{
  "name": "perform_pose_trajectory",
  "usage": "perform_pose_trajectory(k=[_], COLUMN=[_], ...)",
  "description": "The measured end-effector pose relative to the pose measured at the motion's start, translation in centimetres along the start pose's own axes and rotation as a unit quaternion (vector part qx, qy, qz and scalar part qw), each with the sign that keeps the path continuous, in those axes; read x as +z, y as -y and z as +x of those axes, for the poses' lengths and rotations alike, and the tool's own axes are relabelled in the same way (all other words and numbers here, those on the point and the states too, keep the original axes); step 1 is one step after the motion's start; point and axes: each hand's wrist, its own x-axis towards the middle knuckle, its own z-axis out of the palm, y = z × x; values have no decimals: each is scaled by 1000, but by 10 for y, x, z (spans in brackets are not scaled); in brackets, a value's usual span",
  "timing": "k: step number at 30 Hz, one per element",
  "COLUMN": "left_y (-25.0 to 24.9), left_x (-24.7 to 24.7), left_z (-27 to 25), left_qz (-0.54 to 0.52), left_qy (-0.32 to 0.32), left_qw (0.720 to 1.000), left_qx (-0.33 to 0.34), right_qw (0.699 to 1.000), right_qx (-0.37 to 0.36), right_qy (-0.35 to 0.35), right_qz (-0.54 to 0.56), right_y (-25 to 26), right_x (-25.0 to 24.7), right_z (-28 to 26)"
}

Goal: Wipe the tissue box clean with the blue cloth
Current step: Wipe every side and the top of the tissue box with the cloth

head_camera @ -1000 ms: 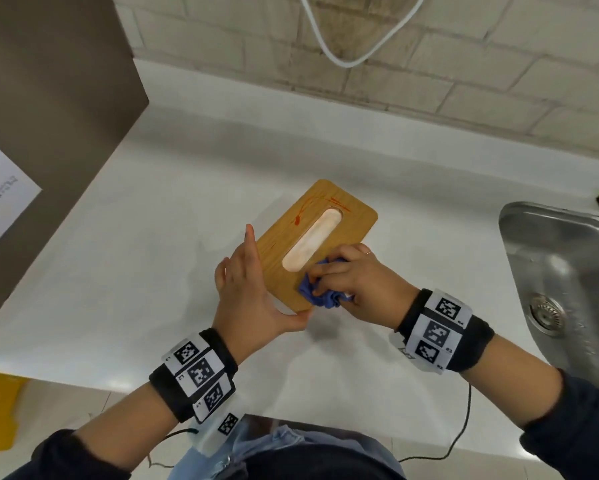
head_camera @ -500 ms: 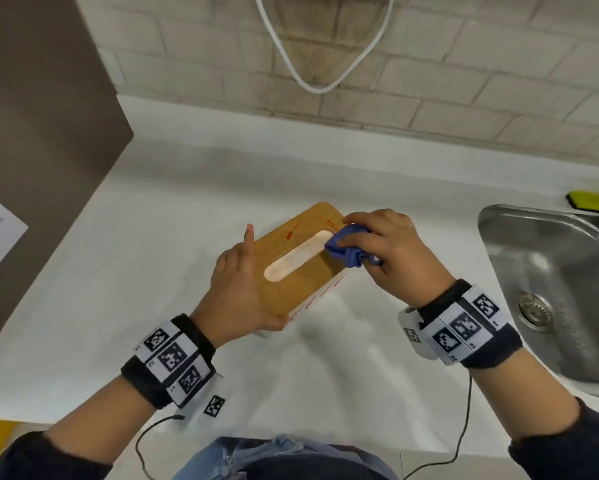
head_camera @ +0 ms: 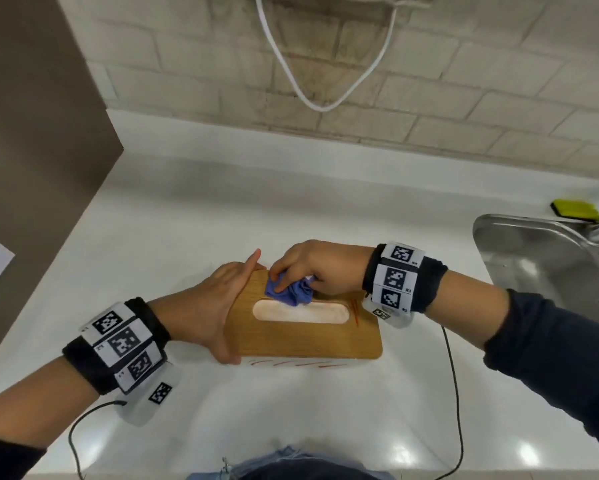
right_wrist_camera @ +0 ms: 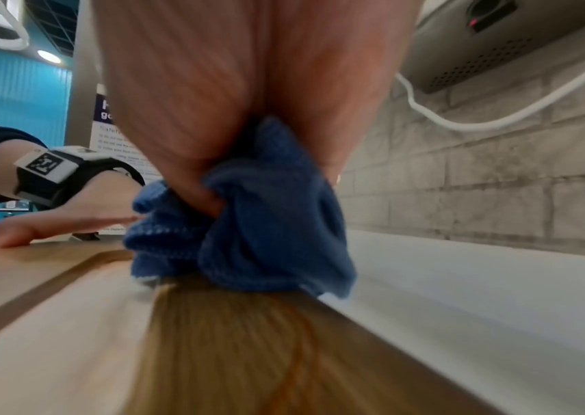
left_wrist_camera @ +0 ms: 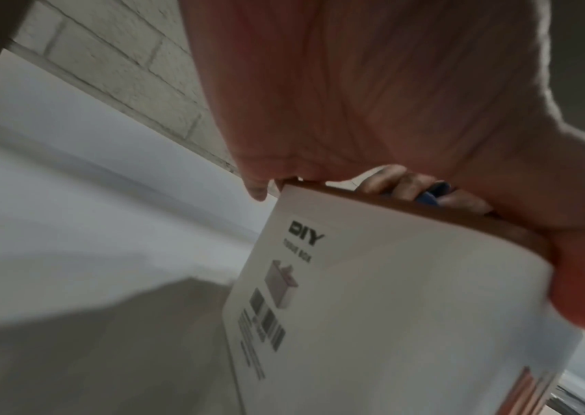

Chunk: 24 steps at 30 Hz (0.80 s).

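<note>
The tissue box (head_camera: 308,341) is gripped at nine o'clock by left hand (head_camera: 204,313), against sliding; blue cloth (head_camera: 292,292) is clutched in right hand (head_camera: 315,268).

Brightness: the head view is evenly and brightly lit from overhead.
Glare: round highlights are reflected in the glossy worktop (head_camera: 291,220) along its near edge.
Shadows: soft shade is cast on the worktop in front of the tissue box (head_camera: 305,337).
Distortion: straight lines are bowed toward the edges in all three views.
Blur: the left wrist view is dim and smeared. In the right wrist view the blue cloth (right_wrist_camera: 248,224) is rendered fairly sharp, the nearest wood blurred.
</note>
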Motion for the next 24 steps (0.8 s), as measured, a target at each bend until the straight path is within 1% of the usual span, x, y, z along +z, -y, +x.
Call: perform_pose_trajectory(k=[5,10,13,15,17,18,20,24], left_y=[2,2,1,1,1,0,0,-1], left_x=[3,3,3,4,4,5,5,6], left_z=[-1,-2,-2,-3,-3,-3,-3,-3], left_qz=[-1,4,5,8,11,13,17,15], left_qy=[-11,-17,-16,-20,-21,-21,-25,-33], left_qw=[1000,1000,1000,1000,1000,1000,999,999], left_qx=[16,20,16,15,13,13,12,2], right_qw=[999,996,993,986,972,967,965,962], right_qx=[18,36,70,118,176,191,185,200], right_qy=[-19,-56,-78,-113,-149,-162,-179,-173], right_qz=[23,59,53,33,37,39,44,63], right_y=[-12,-15,-21,-23,-20,-17,-9,8], right_x=[6,10,18,25,32,35,43,58], right_z=[-10,-39,-59,-73,-86,-91,-95,-98])
